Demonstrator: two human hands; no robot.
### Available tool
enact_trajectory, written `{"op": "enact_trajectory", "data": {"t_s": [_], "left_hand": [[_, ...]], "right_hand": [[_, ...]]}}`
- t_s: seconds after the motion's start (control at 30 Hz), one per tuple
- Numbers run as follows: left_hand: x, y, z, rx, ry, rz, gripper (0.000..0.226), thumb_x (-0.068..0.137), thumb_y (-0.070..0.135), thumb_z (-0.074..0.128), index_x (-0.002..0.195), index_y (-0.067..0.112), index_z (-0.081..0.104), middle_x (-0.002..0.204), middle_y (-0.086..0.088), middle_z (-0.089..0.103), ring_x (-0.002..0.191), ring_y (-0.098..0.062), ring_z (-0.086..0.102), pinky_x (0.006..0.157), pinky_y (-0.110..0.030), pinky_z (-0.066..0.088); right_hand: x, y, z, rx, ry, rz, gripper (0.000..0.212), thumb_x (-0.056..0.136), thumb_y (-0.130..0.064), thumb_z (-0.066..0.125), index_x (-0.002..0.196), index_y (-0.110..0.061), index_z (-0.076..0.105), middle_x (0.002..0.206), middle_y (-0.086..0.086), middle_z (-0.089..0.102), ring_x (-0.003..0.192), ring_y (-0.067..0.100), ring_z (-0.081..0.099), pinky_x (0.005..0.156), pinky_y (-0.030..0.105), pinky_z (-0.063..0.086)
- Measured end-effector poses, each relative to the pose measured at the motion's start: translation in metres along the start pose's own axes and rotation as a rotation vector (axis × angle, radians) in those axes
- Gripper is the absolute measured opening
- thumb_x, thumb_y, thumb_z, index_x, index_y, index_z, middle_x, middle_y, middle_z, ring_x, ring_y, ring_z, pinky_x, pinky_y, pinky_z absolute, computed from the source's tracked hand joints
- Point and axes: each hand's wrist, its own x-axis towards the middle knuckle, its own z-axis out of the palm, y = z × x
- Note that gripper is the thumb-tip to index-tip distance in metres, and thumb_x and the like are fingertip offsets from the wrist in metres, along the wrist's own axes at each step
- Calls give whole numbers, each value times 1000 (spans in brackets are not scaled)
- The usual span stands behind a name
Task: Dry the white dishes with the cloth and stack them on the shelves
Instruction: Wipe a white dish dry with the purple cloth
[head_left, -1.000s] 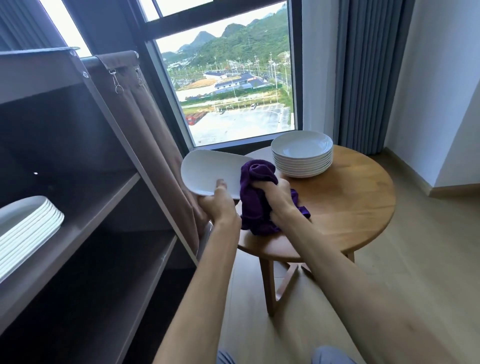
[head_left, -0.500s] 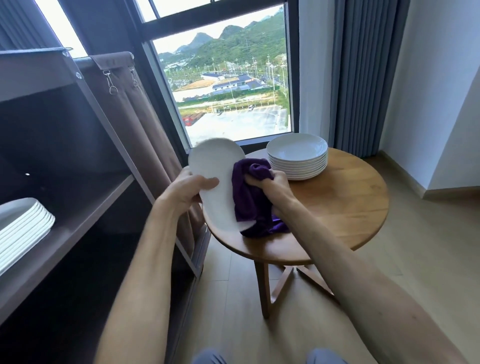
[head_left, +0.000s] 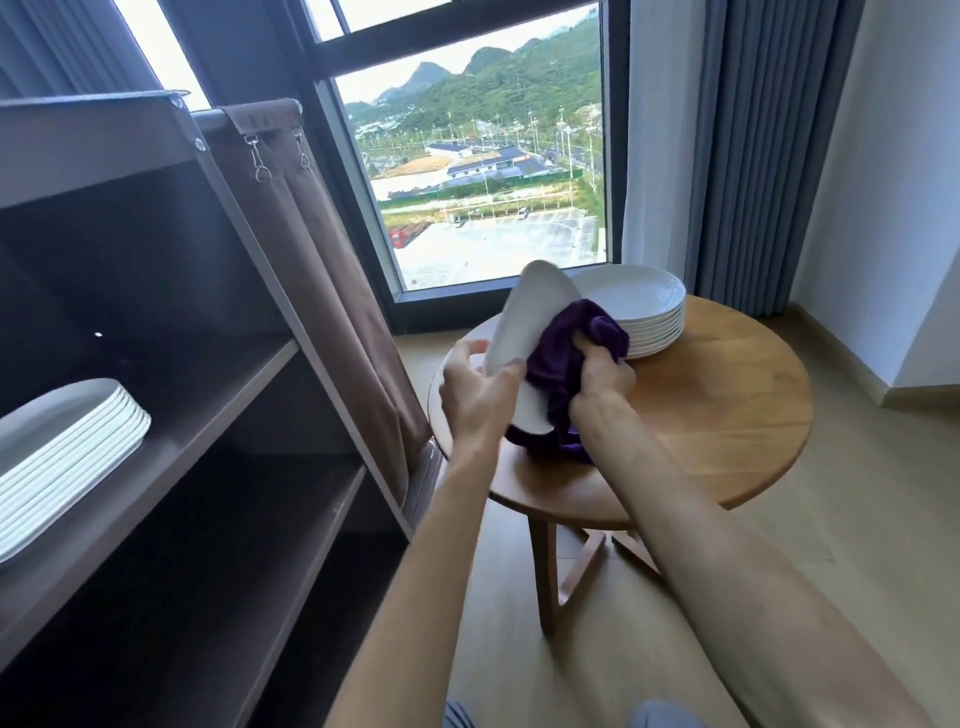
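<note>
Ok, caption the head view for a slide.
Left hand tilts a white dish while right hand wipes it with purple cloth.

Bright daylight from the window (head_left: 483, 156), blown-out sky, dim shelves (head_left: 171, 415), wide-angle bending at edges, slight softness

The plate (head_left: 524, 332) now stands steeply on edge (flatter a second ago), the cloth (head_left: 561, 358) against its right face

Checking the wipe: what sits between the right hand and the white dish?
Head view: the bunched purple cloth, gripped by the right hand, lies against the tilted white dish.
</note>
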Motion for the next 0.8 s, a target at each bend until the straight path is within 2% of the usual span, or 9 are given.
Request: {"op": "enact_trajectory", "data": {"t_s": [0.03,0.1,0.17,0.27,0.37,0.5,0.63,0.73,0.8], "left_hand": [[-8,-4,8,-16,43,60,35,88,23,74,119,25,57,97,3,70,85,-8,68,71,-28,61],[-24,-11,28,-84,114,119,21,98,22,65,114,31,54,87,11,68,76,3,67,62,-12,55],[-33,-13,44,-147,186,122,18,104,20,55,104,37,51,85,17,62,76,10,62,62,-8,49],[-26,-12,43,-137,260,114,13,102,16,56,108,27,58,89,13,62,83,-4,63,75,-20,53],[-8,-14,11,-16,84,134,20,95,11,62,115,11,64,97,-4,68,91,-23,66,74,-31,58],[22,9,-45,62,-200,133,18,94,8,66,106,20,61,102,-4,65,97,-19,64,64,-20,55],[66,37,-82,102,-340,6,25,88,8,70,108,17,59,111,-10,64,107,-28,64,70,-32,62],[67,39,-55,-229,29,-20,32,85,12,74,113,17,62,113,-10,68,106,-29,67,77,-43,63],[45,29,-16,-463,233,-3,33,87,10,75,115,20,60,109,-1,71,99,-14,70,87,-38,61]], "right_hand": [[2,0,-1,47,21,49,17,79,-14,83,90,-13,69,92,6,73,86,29,71,76,41,60],[2,3,-5,27,-122,68,7,98,-22,64,95,-16,61,105,5,67,91,23,68,82,40,60],[0,16,-6,-39,-247,88,12,105,-24,51,94,-20,56,100,1,64,83,13,68,65,26,58],[-8,22,-5,-83,-197,117,15,87,-22,76,95,-14,66,93,6,72,78,20,71,62,28,58],[5,4,-5,-14,-132,111,33,83,-18,78,111,-3,69,107,15,72,94,34,71,85,44,58],[24,-12,-12,-117,-274,82,42,91,-7,66,130,6,59,106,18,62,91,31,64,83,41,55],[16,-8,-12,-241,-468,81,20,92,-5,64,112,-4,65,96,14,67,76,22,70,71,33,58],[-1,11,5,-159,-300,41,20,89,-1,66,109,-3,67,90,14,69,69,21,71,63,30,59],[-16,32,20,-47,-245,124,31,88,-6,68,118,1,65,100,16,71,80,26,73,61,29,58]]}}
